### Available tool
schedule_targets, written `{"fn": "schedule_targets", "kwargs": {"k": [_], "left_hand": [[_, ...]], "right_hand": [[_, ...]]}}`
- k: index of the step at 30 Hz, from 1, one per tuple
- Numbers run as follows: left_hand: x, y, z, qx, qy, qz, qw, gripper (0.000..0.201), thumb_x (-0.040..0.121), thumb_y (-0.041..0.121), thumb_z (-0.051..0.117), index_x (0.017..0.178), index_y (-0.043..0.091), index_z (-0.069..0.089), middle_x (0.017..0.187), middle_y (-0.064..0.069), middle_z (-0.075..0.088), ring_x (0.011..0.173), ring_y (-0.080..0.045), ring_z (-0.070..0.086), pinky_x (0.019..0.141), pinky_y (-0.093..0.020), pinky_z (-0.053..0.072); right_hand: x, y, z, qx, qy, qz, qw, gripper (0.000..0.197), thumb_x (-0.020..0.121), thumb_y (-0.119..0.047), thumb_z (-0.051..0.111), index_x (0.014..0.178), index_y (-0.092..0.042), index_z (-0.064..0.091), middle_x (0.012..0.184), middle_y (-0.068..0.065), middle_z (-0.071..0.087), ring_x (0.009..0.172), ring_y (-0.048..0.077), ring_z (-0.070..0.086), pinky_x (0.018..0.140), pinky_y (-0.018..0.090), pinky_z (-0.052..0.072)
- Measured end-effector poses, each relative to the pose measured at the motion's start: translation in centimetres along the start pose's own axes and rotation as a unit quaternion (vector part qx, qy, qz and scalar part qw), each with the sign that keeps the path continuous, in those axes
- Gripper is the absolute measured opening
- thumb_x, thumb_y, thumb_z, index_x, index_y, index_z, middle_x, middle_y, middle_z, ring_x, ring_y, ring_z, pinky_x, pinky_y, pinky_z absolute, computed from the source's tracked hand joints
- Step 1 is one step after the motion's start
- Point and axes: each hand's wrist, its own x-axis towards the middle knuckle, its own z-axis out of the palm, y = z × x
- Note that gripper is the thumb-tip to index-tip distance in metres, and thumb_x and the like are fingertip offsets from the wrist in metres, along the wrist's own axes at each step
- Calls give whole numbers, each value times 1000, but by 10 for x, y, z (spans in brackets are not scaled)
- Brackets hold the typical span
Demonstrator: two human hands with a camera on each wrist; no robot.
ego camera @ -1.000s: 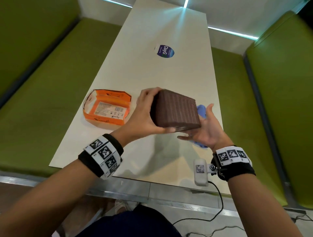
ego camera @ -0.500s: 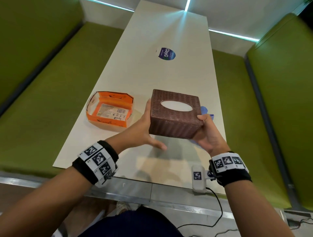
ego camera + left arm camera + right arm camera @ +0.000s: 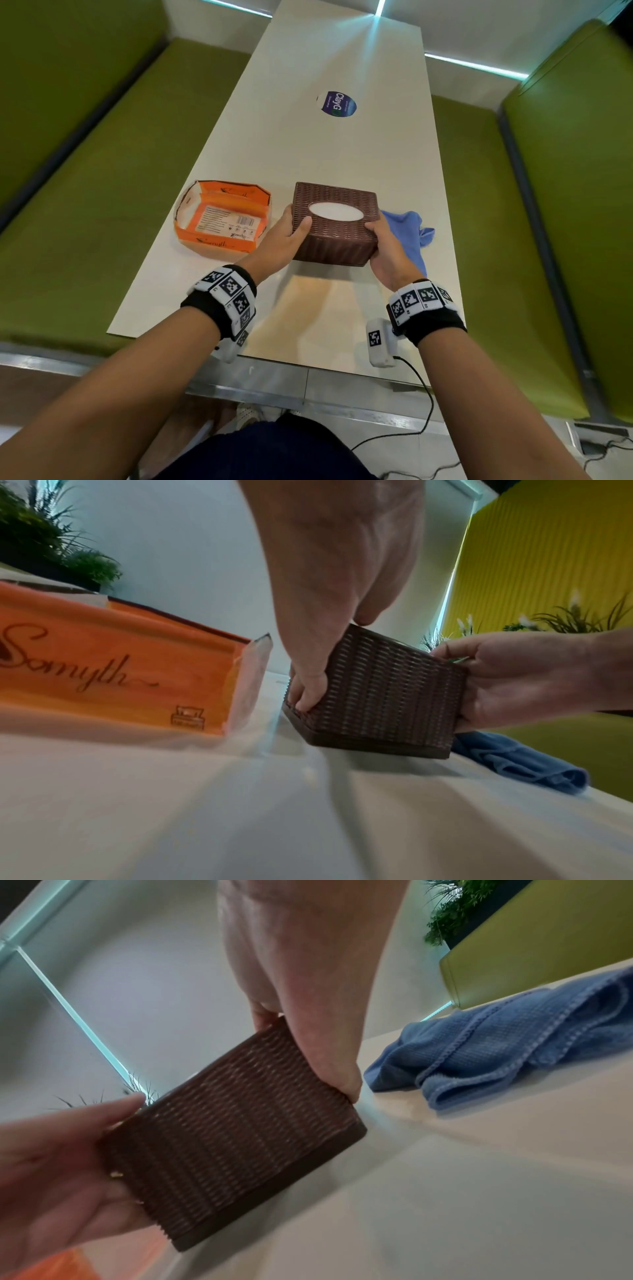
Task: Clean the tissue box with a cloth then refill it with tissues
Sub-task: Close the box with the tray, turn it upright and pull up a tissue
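Head view shows your two hands holding the brown woven tissue box (image 3: pixel 334 236) between them, upright, with its oval opening (image 3: pixel 335 214) facing up and something white showing inside it. Your left hand (image 3: pixel 284 240) has a closed grip on the box's left end, thumb lying over the top edge and fingers curled down its left side. Your right hand (image 3: pixel 385 251) grips the right end the same way, thumb on the top near the opening and fingers wrapped round the right side.

From the left wrist view, the tissue box (image 3: pixel 377 693) sits tilted, with its near bottom edge raised off the bench (image 3: pixel 205 818) (whether the far edge touches the surface, you cannot tell from these angles). The right wrist view shows the same box (image 3: pixel 232 1129) tilted, pinched at both ends.

Just to the left of the box stands an open orange tissue packet (image 3: pixel 222 219), its top torn away, with "Somyth" printed along the side in the left wrist view. A crumpled blue cloth (image 3: pixel 409 233) lies on the bench just right of the box, behind your right hand and not touched by it. Farther up the bench (image 3: pixel 308 154) sits a round dark blue sticker (image 3: pixel 337 103). Green padded seats (image 3: pixel 85 205) flank the bench on both sides.
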Motion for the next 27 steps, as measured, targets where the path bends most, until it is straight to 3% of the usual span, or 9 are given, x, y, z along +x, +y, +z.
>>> {"fn": "schedule_targets", "kwargs": {"k": [12, 16, 18, 19, 20, 22, 24, 26, 27], "left_hand": [[6, 2, 1, 9, 17, 3, 1000, 43, 107, 26, 27, 149, 18, 28, 142, 2, 46, 121, -4, 40, 97, -19, 30], [7, 2, 1, 5, 11, 2, 1000, 44, 107, 26, 27, 149, 16, 28, 141, 2, 46, 121, -4, 40, 97, -18, 31], [7, 1, 1, 6, 6, -1, 1000, 44, 107, 28, 28, 149, 16, 29, 138, 3, 47, 120, -5, 42, 96, -20, 33], [7, 1, 0, 10, 7, -5, 1000, 43, 107, 29, 28, 148, 16, 30, 136, 4, 49, 119, -6, 44, 97, -22, 35], [7, -2, -1, 17, 10, -7, 1000, 43, 106, 30, 30, 146, 16, 33, 137, 3, 50, 120, -9, 47, 101, -26, 39], [4, -5, -5, 42, 18, -9, 999, 49, 102, 40, 34, 144, 14, 33, 141, -1, 51, 127, -16, 49, 109, -42, 40], [-7, -9, -7, 74, 29, -22, 997, 64, 98, 49, 38, 150, 15, 23, 153, -6, 38, 140, -22, 38, 114, -49, 34], [-29, -9, -8, 69, 34, -14, 997, 65, 100, 38, 44, 154, 18, 14, 158, -3, 28, 145, -19, 29, 117, -44, 29], [-43, -10, -10, 62, 31, -4, 998, 62, 101, 32, 46, 154, 18, 16, 153, 2, 33, 141, -14, 32, 115, -37, 32]], "right_hand": [[6, -2, 5, -15, 40, 2, 999, 33, 97, 7, 38, 79, -21, 40, 82, -4, 49, 74, 6, 53, 67, 19, 49], [14, 4, 2, -23, 61, 4, 998, 32, 97, 4, 39, 79, -23, 40, 81, -3, 49, 74, 7, 52, 69, 20, 47], [28, 15, -4, -43, 70, 14, 997, 24, 97, 1, 40, 91, -22, 46, 89, -2, 54, 78, 6, 55, 68, 17, 49], [37, 22, -7, -68, 66, 25, 995, 22, 97, -3, 42, 109, -20, 49, 101, 1, 57, 84, 8, 57, 71, 17, 51], [45, 29, -9, -108, 62, 29, 992, 35, 96, -8, 43, 130, -18, 42, 116, 5, 57, 95, 11, 58, 79, 20, 52], [58, 36, -14, -251, 81, -18, 964, 54, 93, -19, 48, 144, -21, 31, 137, 9, 45, 117, 18, 51, 98, 31, 46], [65, 32, -12, -404, 94, -123, 902, 42, 92, -25, 52, 133, -22, 46, 135, 8, 42, 119, 19, 46, 99, 31, 40], [73, 22, -10, -534, 68, -217, 814, 26, 88, -24, 58, 114, -24, 62, 128, 8, 45, 117, 24, 45, 95, 34, 37], [76, 14, -6, -590, 42, -236, 771, 21, 86, -24, 61, 107, -25, 66, 125, 8, 46, 116, 26, 44, 93, 36, 35]]}}
